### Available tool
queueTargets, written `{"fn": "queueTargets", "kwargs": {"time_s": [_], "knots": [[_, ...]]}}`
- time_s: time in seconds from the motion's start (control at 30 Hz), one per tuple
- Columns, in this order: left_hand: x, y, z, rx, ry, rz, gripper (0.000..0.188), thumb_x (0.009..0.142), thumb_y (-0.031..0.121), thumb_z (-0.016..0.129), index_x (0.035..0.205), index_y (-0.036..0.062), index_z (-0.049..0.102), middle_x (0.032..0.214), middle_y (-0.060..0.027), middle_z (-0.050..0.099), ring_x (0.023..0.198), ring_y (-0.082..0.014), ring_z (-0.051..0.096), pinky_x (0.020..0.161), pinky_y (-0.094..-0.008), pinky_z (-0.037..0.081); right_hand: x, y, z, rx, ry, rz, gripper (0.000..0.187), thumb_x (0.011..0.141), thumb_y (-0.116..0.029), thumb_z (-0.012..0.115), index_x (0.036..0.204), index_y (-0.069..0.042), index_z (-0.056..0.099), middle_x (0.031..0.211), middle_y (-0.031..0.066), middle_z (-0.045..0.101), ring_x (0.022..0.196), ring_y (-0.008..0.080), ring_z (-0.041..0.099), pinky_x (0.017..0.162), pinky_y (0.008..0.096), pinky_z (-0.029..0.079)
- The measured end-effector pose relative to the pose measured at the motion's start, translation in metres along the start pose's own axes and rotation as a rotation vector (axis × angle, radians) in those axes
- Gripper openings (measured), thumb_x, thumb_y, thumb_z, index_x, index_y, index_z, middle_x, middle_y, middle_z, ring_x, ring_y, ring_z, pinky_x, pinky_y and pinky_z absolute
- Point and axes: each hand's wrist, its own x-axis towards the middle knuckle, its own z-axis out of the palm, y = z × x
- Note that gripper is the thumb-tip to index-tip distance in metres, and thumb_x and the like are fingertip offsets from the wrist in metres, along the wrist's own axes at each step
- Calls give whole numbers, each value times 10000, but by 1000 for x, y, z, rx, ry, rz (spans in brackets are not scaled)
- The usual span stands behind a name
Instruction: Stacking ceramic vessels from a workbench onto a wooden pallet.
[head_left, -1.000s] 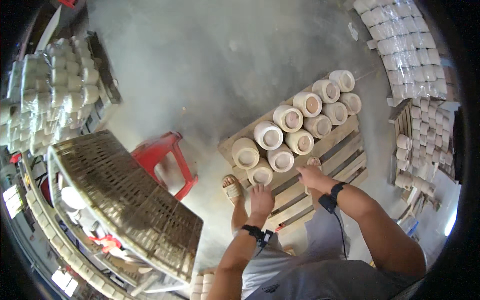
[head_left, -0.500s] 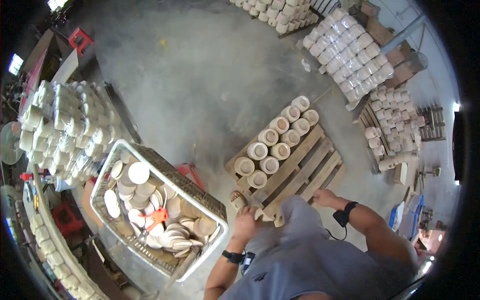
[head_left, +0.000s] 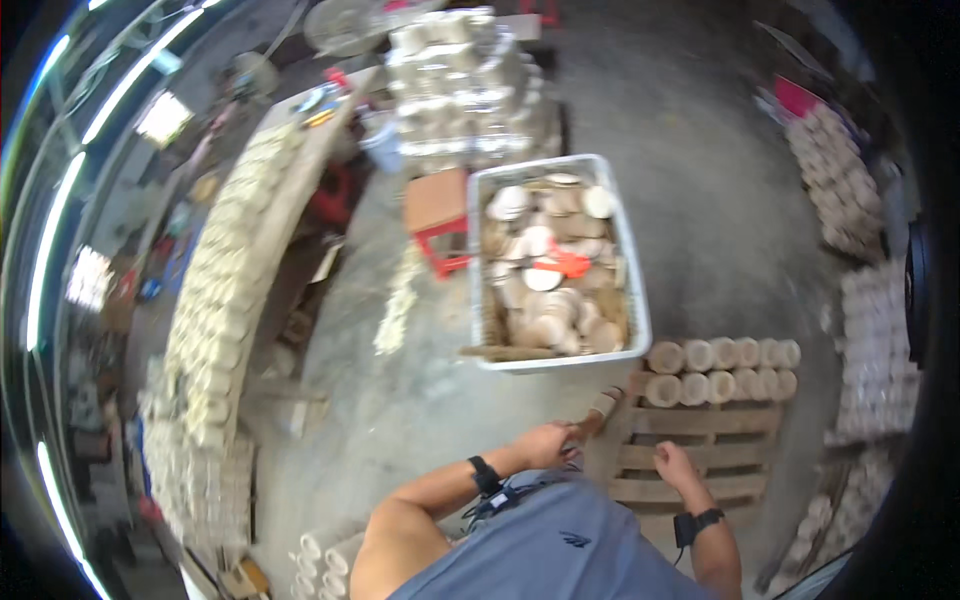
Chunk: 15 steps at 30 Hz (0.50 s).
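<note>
My left hand (head_left: pixel 550 443) hangs in front of my body, just short of my sandalled foot (head_left: pixel 606 402). Its fingers look loosely curled, with nothing seen in them. Over the near part of a wooden pallet (head_left: pixel 700 458) is my right hand (head_left: pixel 676 464), closed and holding nothing. Two rows of pale round pots (head_left: pixel 720 387) lie or stand on the pallet's far side, their round mouths showing. Beyond my left hand stands a big grey-rimmed basket (head_left: pixel 560 364), heaped with flat round discs (head_left: pixel 545 320). An orange-red tool (head_left: pixel 568 264) lies on the discs.
A red stool with a brown top (head_left: pixel 437 200) stands left of the basket. Wrapped stacked pots (head_left: pixel 450 90) rise behind it. A long table (head_left: pixel 290 175) carries rows of pale pots (head_left: pixel 215 310). More stacks (head_left: pixel 880 340) line the right, and pots (head_left: pixel 320 560) lie near my left elbow.
My view has swung left, so the basket now sits ahead and the pallet to the right. My body has turned; both hands stay low in front of me, nothing picked up.
</note>
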Motion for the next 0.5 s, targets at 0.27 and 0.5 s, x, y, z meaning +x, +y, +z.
{"fn": "queueTargets", "kwargs": {"time_s": [0.27,0.5], "knots": [[-125,-58,-28,3,142,-65,282,861,269,652,1068,77,645,988,-154,650,1006,-343,616,858,-449,505,-19,-63,94,-55,-400,-121,463,825,-341,685,1167,-34,631,1047,197,691,993,352,659,863,418,521],[-248,-154,-48,-76,387,-269,314,889,276,632,1113,55,631,1068,-160,639,1029,-349,611,887,-447,498,24,-159,136,-387,-506,-248,444,812,-352,672,1104,-18,661,1029,225,684,991,395,645,851,449,518]]}}
